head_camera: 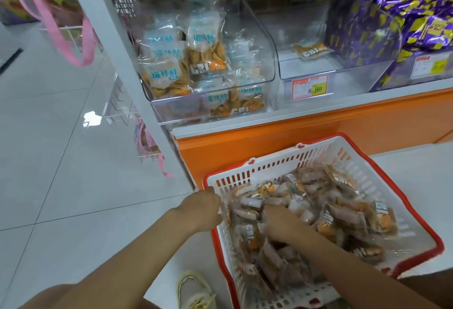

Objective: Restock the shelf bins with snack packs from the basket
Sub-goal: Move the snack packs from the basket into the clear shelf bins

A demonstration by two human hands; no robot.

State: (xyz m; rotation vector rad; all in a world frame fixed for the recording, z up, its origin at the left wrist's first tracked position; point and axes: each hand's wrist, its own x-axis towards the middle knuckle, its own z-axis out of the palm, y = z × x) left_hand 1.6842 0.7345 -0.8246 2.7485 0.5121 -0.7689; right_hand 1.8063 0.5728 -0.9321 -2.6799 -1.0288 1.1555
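Observation:
A white basket with a red rim (pixel 247 170) sits on the floor by the shelf base, holding several clear snack packs (pixel 343 213) of orange crisps. My left hand (pixel 203 208) is at the basket's near-left corner, fingers curled at the edge of a pack; blur hides the grip. My right hand (pixel 282 223) reaches down into the pile, fingers buried among the packs. On the shelf above, the left clear bin (pixel 259 46) holds several of the same packs (pixel 208 48). The middle bin (pixel 306 73) holds one small pack (pixel 311 48).
A right bin (pixel 382 75) is heaped with purple and yellow wrapped sweets. A price tag (pixel 310 86) reads 8.80. The orange shelf base (pixel 294 137) stands behind the basket. A white upright (pixel 117 39) with hanging pink ribbons (pixel 58 31) is at left. My shoe (pixel 193 291) is by the basket.

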